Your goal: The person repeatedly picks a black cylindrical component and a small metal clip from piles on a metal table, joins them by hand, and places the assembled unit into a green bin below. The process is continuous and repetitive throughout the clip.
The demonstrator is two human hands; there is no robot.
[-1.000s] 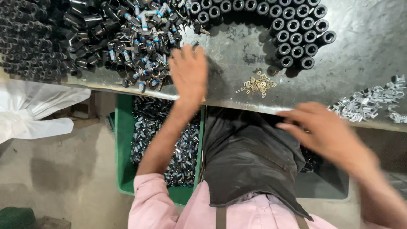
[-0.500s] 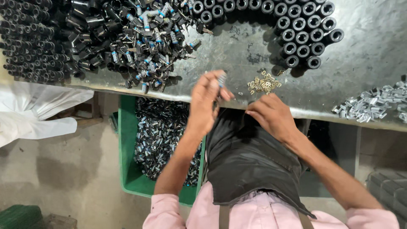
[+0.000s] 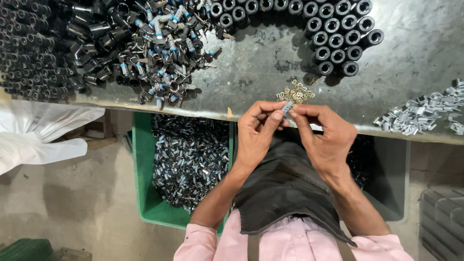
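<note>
The left hand [image 3: 258,133] and right hand [image 3: 325,137] meet at the edge of the metal workbench [image 3: 415,63], both pinching one small silvery cylinder part [image 3: 287,108] between thumbs and fingertips. This looks like a fitting step on that part. Just at 12 o'clock from it lies a little heap of brass pieces [image 3: 296,94]; the next move likely calls for a fine fingertip pick there. A green crate [image 3: 145,193] of finished-looking parts sits at 8 o'clock.
</note>
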